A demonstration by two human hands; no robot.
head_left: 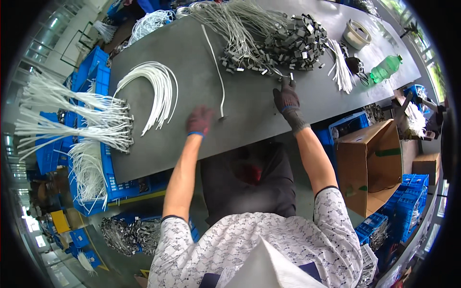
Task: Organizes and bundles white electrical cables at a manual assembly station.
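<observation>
My right hand (288, 100), in a dark grey glove, reaches to the near edge of a heap of dark cable connectors (300, 43). Its fingers are stretched out, with the thumb apart, and the fingertips are at a small connector (291, 76). My left hand (200, 120), in a dark red glove with a blue cuff, is over the table, smeared by motion; whether it holds anything is not visible. Close to its right, a single white cable (215, 65) lies lengthwise, its dark end toward me. A curved bundle of white cables (161, 89) rests farther left.
The grey table (249, 105) carries bundled white cables (72, 110) at its left edge, over blue crates (98, 72). Toward the right are a short cable bundle (342, 67), a green bottle (385, 68) and a tape roll (357, 34). A cardboard box (355, 168) stands below right.
</observation>
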